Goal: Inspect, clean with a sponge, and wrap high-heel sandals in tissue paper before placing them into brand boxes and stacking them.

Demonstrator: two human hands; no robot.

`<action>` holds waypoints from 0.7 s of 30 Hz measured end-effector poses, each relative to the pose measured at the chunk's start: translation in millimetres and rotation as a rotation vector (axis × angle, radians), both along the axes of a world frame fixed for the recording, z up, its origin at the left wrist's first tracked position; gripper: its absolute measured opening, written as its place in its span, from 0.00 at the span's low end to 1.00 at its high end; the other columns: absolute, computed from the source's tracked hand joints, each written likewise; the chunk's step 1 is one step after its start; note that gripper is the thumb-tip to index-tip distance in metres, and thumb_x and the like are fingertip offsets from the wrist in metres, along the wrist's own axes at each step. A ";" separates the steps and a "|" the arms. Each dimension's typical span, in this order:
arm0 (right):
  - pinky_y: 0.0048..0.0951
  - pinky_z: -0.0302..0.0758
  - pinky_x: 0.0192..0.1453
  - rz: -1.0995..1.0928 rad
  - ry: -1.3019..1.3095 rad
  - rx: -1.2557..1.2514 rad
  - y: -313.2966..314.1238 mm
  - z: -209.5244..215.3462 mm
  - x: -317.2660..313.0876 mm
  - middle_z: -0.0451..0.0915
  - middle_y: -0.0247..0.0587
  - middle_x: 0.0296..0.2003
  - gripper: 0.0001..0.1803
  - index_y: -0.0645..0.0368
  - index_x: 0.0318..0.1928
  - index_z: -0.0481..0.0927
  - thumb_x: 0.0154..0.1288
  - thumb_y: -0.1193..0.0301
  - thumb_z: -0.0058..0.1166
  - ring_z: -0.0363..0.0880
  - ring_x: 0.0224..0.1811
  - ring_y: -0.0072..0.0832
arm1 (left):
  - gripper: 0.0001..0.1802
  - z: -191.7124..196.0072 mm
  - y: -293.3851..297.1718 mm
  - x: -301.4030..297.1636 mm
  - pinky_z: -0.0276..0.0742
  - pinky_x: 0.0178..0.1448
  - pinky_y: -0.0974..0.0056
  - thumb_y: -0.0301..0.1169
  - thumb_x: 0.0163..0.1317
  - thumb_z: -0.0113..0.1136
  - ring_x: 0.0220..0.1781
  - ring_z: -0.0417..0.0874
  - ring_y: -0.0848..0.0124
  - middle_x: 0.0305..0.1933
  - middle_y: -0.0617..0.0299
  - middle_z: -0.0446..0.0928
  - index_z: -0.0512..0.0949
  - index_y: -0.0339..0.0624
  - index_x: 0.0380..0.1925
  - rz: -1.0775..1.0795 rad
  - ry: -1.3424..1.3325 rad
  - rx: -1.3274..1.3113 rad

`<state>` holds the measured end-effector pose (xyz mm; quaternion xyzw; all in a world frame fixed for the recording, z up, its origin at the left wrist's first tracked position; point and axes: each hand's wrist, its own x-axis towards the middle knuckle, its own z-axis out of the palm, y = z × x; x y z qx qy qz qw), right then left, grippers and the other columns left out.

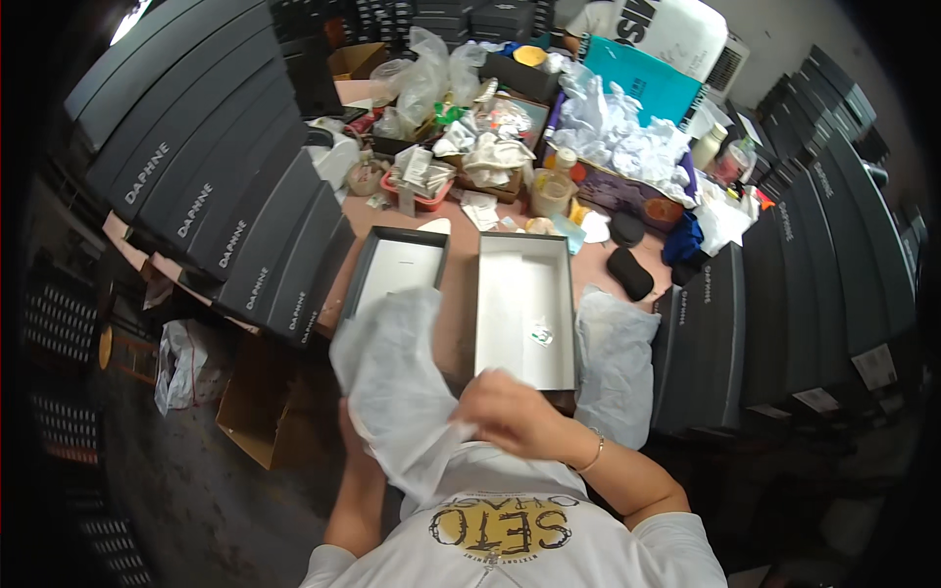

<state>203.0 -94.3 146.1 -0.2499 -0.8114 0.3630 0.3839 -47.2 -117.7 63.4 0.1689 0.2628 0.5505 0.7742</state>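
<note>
A thin white see-through bag (392, 358) is held up in front of my body, over the table's near edge. My right hand (505, 414) is closed in a pinch on the bag's right edge, and a thin bracelet circles that wrist. Behind the bag, my left hand (353, 429) shows only in part; its fingers are hidden. Whether anything is inside the bag, I cannot tell. Just beyond stands an open shoe box (477, 304) with white lining and a small packet (541, 333) in it. To its left lies a dark-rimmed box lid (443, 257).
Another white bag (616, 367) lies right of the open box. Dark shoe boxes are stacked at left (225, 186) and right (833, 284). Crumpled white paper (627, 122), a red basket (431, 203) and black pads (629, 274) crowd the back. A cardboard box (257, 402) sits lower left.
</note>
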 end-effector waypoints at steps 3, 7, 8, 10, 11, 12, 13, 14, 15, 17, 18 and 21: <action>0.25 0.72 0.44 -0.354 0.090 -0.483 2.8 -45.4 10.8 0.78 0.38 0.37 0.05 0.62 0.40 0.77 0.65 0.76 0.53 0.76 0.38 0.26 | 0.41 -4.7 6.4 -0.5 0.73 0.63 0.54 0.52 0.57 0.54 0.60 0.75 0.55 0.60 0.50 0.73 0.63 0.33 0.63 0.050 0.374 -0.012; 0.28 0.62 0.66 0.036 0.926 -1.219 2.6 -62.3 14.6 0.71 0.42 0.58 0.23 0.63 0.61 0.68 0.74 0.60 0.41 0.67 0.60 0.29 | 0.28 20.3 20.0 77.1 0.74 0.56 0.61 0.29 0.55 0.61 0.50 0.79 0.65 0.52 0.54 0.76 0.69 0.34 0.57 -0.005 0.826 0.395; 0.34 0.48 0.75 0.142 0.946 -0.974 0.2 -54.3 23.9 0.61 0.44 0.67 0.36 0.64 0.69 0.57 0.71 0.51 0.42 0.52 0.72 0.30 | 0.28 26.2 25.2 91.8 0.73 0.56 0.59 0.33 0.56 0.63 0.50 0.79 0.60 0.51 0.50 0.76 0.69 0.35 0.56 -0.061 1.086 0.575; 0.37 0.57 0.72 -0.064 0.860 -0.867 -11.3 -83.2 45.1 0.61 0.44 0.68 0.37 0.61 0.70 0.56 0.69 0.51 0.46 0.60 0.69 0.32 | 0.43 21.9 31.8 120.2 0.59 0.69 0.48 0.42 0.50 0.69 0.66 0.64 0.45 0.62 0.42 0.66 0.64 0.35 0.63 -0.070 1.178 1.009; 0.37 0.62 0.70 -0.268 0.733 -0.783 -23.6 -99.6 59.3 0.62 0.43 0.66 0.33 0.61 0.69 0.57 0.72 0.55 0.45 0.64 0.66 0.31 | 0.44 40.6 32.2 139.3 0.59 0.70 0.47 0.44 0.50 0.70 0.68 0.62 0.45 0.64 0.42 0.65 0.63 0.36 0.65 -0.164 1.237 1.176; 0.37 0.64 0.69 -0.355 0.919 -0.869 -33.4 -100.9 73.5 0.62 0.44 0.67 0.33 0.60 0.69 0.57 0.71 0.57 0.47 0.65 0.66 0.32 | 0.42 45.2 42.3 143.0 0.58 0.71 0.48 0.41 0.51 0.70 0.69 0.63 0.47 0.65 0.43 0.65 0.65 0.35 0.64 -0.316 1.110 1.318; 0.36 0.65 0.69 -0.445 1.106 -0.951 -41.1 -100.3 88.4 0.62 0.44 0.67 0.33 0.60 0.69 0.56 0.70 0.58 0.49 0.65 0.66 0.32 | 0.40 49.8 55.9 146.1 0.57 0.72 0.49 0.39 0.52 0.70 0.70 0.63 0.49 0.65 0.44 0.66 0.67 0.35 0.62 -0.466 0.972 1.451; 0.36 0.68 0.68 -0.232 1.257 -0.833 -49.1 -97.8 103.8 0.65 0.43 0.65 0.33 0.59 0.69 0.57 0.69 0.60 0.51 0.67 0.65 0.32 | 0.33 39.1 81.0 148.2 0.58 0.72 0.51 0.34 0.55 0.66 0.69 0.64 0.51 0.64 0.47 0.68 0.70 0.36 0.61 -0.642 0.802 1.427; 0.36 0.68 0.67 -0.264 1.302 -0.793 -57.1 -97.8 118.6 0.65 0.43 0.64 0.32 0.59 0.68 0.58 0.69 0.61 0.51 0.67 0.64 0.32 | 0.29 33.7 104.1 149.0 0.58 0.72 0.51 0.29 0.56 0.62 0.69 0.64 0.50 0.63 0.48 0.70 0.71 0.38 0.59 -0.663 0.788 1.312; 0.35 0.69 0.66 -0.493 1.311 -0.759 -69.4 -107.2 145.7 0.67 0.43 0.63 0.31 0.59 0.67 0.59 0.69 0.62 0.51 0.69 0.62 0.31 | 0.29 4.0 145.3 161.2 0.55 0.73 0.44 0.24 0.52 0.58 0.71 0.60 0.50 0.66 0.50 0.66 0.73 0.46 0.58 -0.600 1.465 1.594; 0.35 0.69 0.65 -0.635 1.281 -0.783 -73.0 -116.9 158.0 0.68 0.42 0.62 0.30 0.59 0.67 0.60 0.69 0.63 0.51 0.69 0.61 0.31 | 0.28 -22.9 154.9 164.6 0.52 0.72 0.38 0.22 0.51 0.56 0.74 0.56 0.51 0.69 0.50 0.62 0.74 0.48 0.57 -0.614 1.721 1.724; 0.34 0.70 0.63 -0.971 1.190 -0.865 -84.6 -147.0 189.5 0.70 0.42 0.59 0.28 0.60 0.65 0.62 0.68 0.65 0.51 0.71 0.59 0.31 | 0.22 -81.5 173.1 171.6 0.50 0.72 0.34 0.20 0.51 0.54 0.68 0.65 0.53 0.60 0.51 0.71 0.77 0.45 0.49 -0.698 1.773 2.029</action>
